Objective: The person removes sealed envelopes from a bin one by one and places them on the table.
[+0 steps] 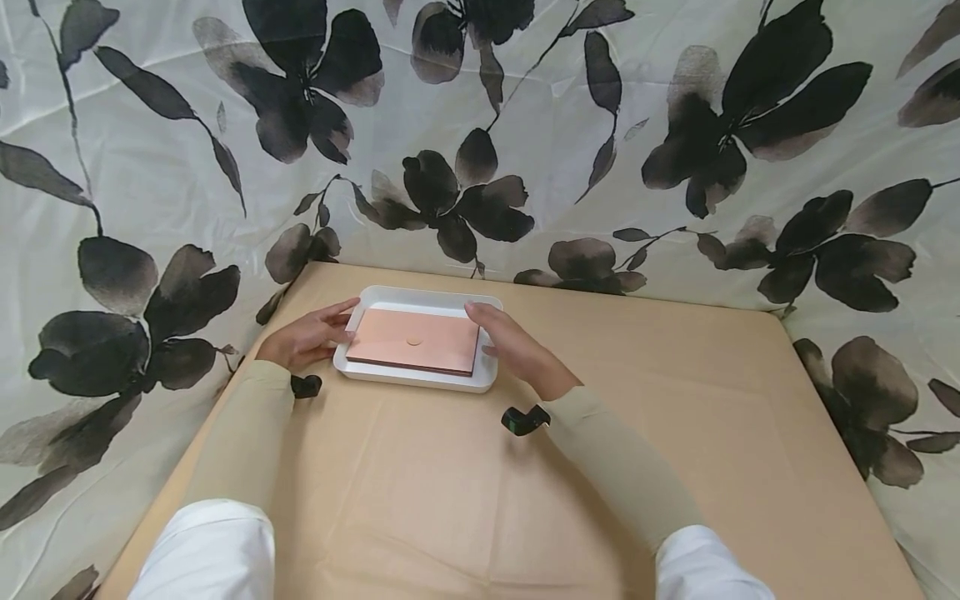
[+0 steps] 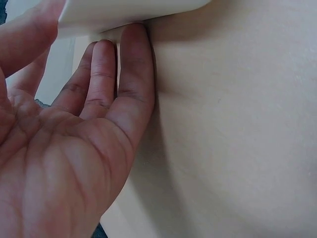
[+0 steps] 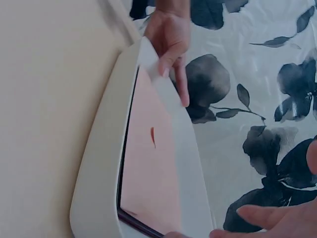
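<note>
flanking a white tray (image 1: 352, 367) with pink envelope (image 1: 414, 340) on tan table (image 1: 600, 467), floral cloth (image 1: 675, 125) behind: both hands, left hand (image 1: 307, 337) and right hand (image 1: 513, 346), relaxed-fingered against its ends

Soft, even, fairly bright light fills the head view with only faint shadows beside the tray (image 1: 417, 379) and no glare, its edges bowed by a wide lens, while both wrist views are dimmer, washed-out and blurred on the nearest fingers (image 2: 101, 74).
</note>
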Action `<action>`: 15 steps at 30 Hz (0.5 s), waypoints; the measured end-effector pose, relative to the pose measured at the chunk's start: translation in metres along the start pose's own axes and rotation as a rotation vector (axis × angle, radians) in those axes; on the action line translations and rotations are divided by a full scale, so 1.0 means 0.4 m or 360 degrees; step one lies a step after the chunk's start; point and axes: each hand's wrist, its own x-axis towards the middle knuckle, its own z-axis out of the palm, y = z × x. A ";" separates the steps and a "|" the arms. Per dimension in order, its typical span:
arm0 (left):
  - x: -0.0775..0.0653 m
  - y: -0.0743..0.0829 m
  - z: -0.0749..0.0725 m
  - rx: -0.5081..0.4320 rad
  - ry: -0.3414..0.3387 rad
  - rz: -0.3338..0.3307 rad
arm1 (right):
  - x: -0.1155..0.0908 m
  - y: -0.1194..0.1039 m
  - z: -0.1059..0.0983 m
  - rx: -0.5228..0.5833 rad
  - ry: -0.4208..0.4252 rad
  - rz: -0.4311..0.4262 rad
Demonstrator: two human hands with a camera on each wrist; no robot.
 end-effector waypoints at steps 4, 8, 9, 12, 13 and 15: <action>0.000 0.004 -0.003 -0.0023 0.0004 -0.0022 | 0.018 -0.004 0.002 0.0273 0.0066 0.0164; -0.001 0.005 -0.005 -0.0028 0.0011 -0.0026 | 0.033 -0.007 0.006 0.0509 0.0082 0.0278; -0.002 0.006 -0.006 -0.0027 0.0009 -0.0022 | 0.036 -0.009 0.007 0.0551 0.0076 0.0300; -0.003 0.006 -0.005 -0.0037 0.0013 -0.0016 | 0.046 -0.009 0.010 0.0615 0.0068 0.0349; -0.002 0.004 -0.004 -0.0041 0.0013 -0.0016 | 0.048 -0.008 0.010 0.0626 0.0062 0.0362; -0.002 0.003 -0.001 -0.0048 0.0036 -0.0034 | 0.050 -0.006 0.011 0.0625 0.0052 0.0372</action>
